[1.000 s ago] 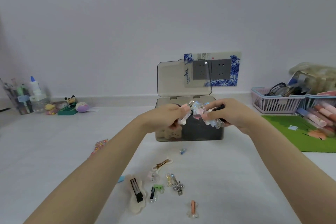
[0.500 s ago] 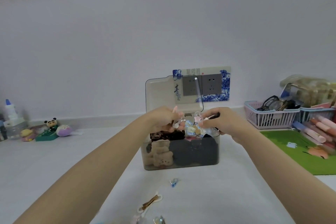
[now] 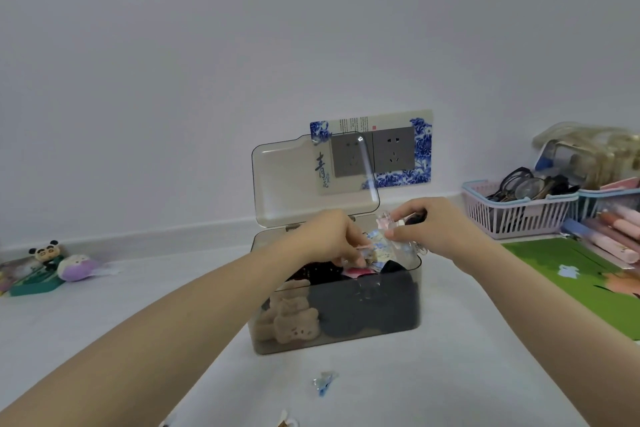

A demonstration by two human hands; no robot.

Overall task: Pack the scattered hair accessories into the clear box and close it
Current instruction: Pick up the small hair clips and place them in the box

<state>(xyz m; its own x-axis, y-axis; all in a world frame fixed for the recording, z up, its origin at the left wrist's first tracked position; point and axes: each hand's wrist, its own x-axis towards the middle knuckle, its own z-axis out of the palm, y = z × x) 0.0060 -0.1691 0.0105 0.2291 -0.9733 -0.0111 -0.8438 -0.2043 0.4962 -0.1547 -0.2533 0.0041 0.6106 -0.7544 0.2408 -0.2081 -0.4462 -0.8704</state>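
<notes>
We see the clear box on the white bench, its lid standing upright. Above its opening, the left hand pinches small hair clips with curled fingers, and the right hand has its grip pinching a clear clip. A blue clip lies on the bench before the box.

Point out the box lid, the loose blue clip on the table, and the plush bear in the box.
box lid (image 3: pixel 287 180): head view, clear panel, left part.
blue clip (image 3: pixel 325 381): head view, its middle.
plush bear (image 3: pixel 294 321): head view, body behind front wall.
</notes>
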